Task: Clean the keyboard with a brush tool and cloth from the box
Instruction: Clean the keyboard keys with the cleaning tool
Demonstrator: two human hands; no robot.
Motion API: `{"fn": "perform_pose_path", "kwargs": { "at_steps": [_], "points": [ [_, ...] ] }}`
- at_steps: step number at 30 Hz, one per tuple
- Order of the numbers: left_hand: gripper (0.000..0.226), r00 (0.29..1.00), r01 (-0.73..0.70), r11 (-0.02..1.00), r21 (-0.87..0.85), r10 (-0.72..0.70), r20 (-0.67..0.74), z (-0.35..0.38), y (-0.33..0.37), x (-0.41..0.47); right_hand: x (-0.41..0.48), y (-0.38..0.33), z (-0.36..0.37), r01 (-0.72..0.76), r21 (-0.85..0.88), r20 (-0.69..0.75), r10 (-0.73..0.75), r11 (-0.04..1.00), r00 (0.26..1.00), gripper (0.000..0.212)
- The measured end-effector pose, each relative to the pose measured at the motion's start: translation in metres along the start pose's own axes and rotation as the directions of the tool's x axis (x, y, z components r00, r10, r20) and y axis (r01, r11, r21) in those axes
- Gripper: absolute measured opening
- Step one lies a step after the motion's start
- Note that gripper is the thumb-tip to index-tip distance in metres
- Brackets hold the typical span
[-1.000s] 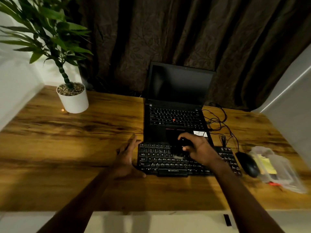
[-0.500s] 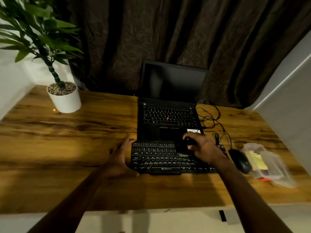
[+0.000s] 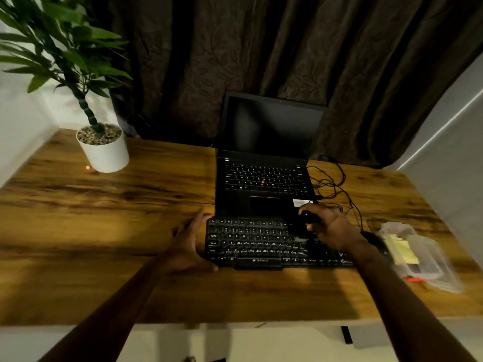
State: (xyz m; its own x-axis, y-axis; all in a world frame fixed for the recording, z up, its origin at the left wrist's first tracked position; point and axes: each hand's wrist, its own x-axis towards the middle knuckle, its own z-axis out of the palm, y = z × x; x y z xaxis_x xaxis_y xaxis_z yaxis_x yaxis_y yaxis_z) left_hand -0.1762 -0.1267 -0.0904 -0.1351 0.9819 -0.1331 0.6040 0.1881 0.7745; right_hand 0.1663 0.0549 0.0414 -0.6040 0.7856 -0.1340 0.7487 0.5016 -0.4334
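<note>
At desk [image 3: 104, 231] centre: keyboard [image 3: 261, 244]. Left hand [image 3: 187, 244], fingers spread, rests at its 9 o'clock edge. Right hand [image 3: 332, 228] grips brush [image 3: 300, 228] over its 2 o'clock area. Box [image 3: 423, 257] lies at 3 o'clock.

Dark curtain [image 3: 261, 48] behind dim wooden desk [image 3: 104, 231]
</note>
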Motion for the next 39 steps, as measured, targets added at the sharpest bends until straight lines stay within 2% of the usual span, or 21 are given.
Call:
{"fn": "perform_pose_path", "kwargs": {
  "at_steps": [5, 8, 11, 15, 21, 23, 28, 33, 37, 39],
  "points": [
    [0.15, 1.0, -0.008, 1.0, 0.026, 0.008, 0.001, -0.002, 0.004, 0.0, 0.006, -0.02, 0.012, 0.091, 0.066, 0.0, -0.091, 0.994, 0.996, 0.053],
    [0.146, 1.0, -0.008, 1.0, 0.03, 0.007, 0.012, -0.002, 0.005, 0.0, 0.0, -0.009, 0.003, 0.058, 0.085, -0.009, -0.057, 0.995, 0.998, 0.057],
    [0.145, 1.0, -0.005, 1.0, 0.028, 0.005, 0.016, -0.003, 0.005, -0.001, -0.006, 0.009, -0.007, -0.007, 0.007, -0.015, 0.007, 1.0, 1.0, 0.055],
    [0.154, 1.0, 0.018, 1.0, 0.02, -0.018, 0.01, -0.002, 0.004, -0.001, -0.011, 0.013, -0.011, -0.06, -0.073, -0.052, 0.056, 0.995, 0.997, 0.07],
    [0.157, 1.0, 0.004, 0.999, 0.053, -0.004, 0.006, -0.002, 0.004, -0.001, -0.01, -0.016, 0.007, 0.054, 0.06, -0.003, -0.053, 0.997, 0.999, 0.059],
    [0.156, 1.0, 0.006, 0.998, 0.058, -0.007, 0.003, -0.002, 0.005, 0.0, -0.011, -0.011, 0.004, 0.047, 0.066, -0.009, -0.047, 0.997, 0.999, 0.055],
    [0.153, 1.0, 0.005, 0.999, 0.045, -0.005, 0.001, -0.002, 0.006, -0.001, -0.023, 0.002, -0.012, -0.049, -0.063, -0.033, 0.047, 0.997, 0.998, 0.047],
    [0.154, 1.0, 0.005, 0.999, 0.036, -0.005, 0.004, -0.003, 0.008, -0.003, -0.016, -0.008, 0.002, -0.065, -0.089, 0.014, 0.066, 0.994, 0.998, 0.066],
    [0.15, 1.0, -0.001, 0.999, 0.04, 0.001, 0.007, -0.003, 0.007, -0.002, -0.01, -0.029, 0.017, 0.017, 0.004, 0.041, -0.017, 1.0, 0.999, 0.069],
    [0.15, 1.0, 0.004, 0.999, 0.043, -0.004, 0.009, -0.003, 0.007, -0.002, -0.01, -0.029, 0.016, 0.03, -0.007, 0.026, -0.029, 1.0, 0.999, 0.067]
  ]
}}
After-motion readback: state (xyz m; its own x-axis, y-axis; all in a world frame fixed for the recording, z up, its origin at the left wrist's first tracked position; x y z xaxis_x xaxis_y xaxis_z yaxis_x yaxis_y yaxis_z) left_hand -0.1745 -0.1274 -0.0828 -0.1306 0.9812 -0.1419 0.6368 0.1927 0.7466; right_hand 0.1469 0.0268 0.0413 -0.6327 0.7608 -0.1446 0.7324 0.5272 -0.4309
